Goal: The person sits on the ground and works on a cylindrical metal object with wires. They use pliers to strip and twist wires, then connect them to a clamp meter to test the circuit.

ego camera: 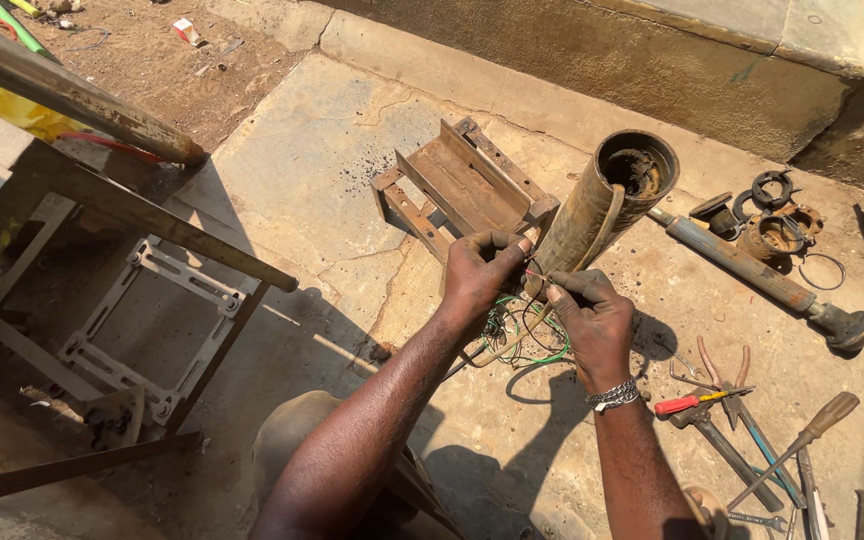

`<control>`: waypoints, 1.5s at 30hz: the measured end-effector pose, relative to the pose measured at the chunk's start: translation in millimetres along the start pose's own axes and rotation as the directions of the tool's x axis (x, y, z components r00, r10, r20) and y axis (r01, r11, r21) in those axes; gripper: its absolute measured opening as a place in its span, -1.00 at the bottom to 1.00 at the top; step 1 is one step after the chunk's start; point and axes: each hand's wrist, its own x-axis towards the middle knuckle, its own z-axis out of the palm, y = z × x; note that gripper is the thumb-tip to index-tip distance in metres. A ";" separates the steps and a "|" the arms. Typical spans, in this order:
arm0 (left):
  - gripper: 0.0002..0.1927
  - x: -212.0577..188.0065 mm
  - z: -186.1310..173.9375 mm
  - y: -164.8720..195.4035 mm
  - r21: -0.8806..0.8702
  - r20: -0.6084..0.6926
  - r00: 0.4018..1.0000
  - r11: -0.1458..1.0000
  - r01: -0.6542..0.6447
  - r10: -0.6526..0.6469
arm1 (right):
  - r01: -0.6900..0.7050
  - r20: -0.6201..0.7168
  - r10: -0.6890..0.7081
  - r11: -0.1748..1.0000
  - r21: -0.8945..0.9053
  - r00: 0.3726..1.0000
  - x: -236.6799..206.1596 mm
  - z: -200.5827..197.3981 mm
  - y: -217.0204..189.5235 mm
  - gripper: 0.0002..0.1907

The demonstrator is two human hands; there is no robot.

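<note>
Rusty metal bracket point(462, 185) lay on concrete floor point(322, 160), pliers point(727, 375) beside red-handled screwdriver point(697, 402), wooden-handled screwdriver point(797, 440), rusted fittings point(767, 215) sat near wall point(602, 50), metal frame point(152, 310) stood left.

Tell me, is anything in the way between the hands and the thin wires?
Nothing visible is. The left hand and the right hand already pinch the thin wires between their fingertips, in front of the rusty tube.

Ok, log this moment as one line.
left hand: pinching thin wires | right hand: pinching same wires | beside: rusty cylinder | ground: pliers, screwdriver
</note>
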 end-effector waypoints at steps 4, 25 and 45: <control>-0.79 -3.4 4.2 -2.3 -0.012 -0.001 1.000 1.000 0.000 0.000 | 0.026 -0.017 -0.026 0.999 0.045 1.000 -5.1 11.1 -5.7 -0.81; -0.80 -12.0 11.6 -1.9 0.154 0.075 0.997 0.987 -0.045 0.034 | 0.232 -0.040 -0.243 0.956 -0.181 0.969 -13.0 8.7 -16.6 -0.90; -0.82 -27.0 -9.4 1.0 0.274 -0.040 0.999 0.962 -0.015 0.027 | 0.117 0.159 -0.120 0.993 0.027 0.980 -8.7 13.5 11.9 -0.87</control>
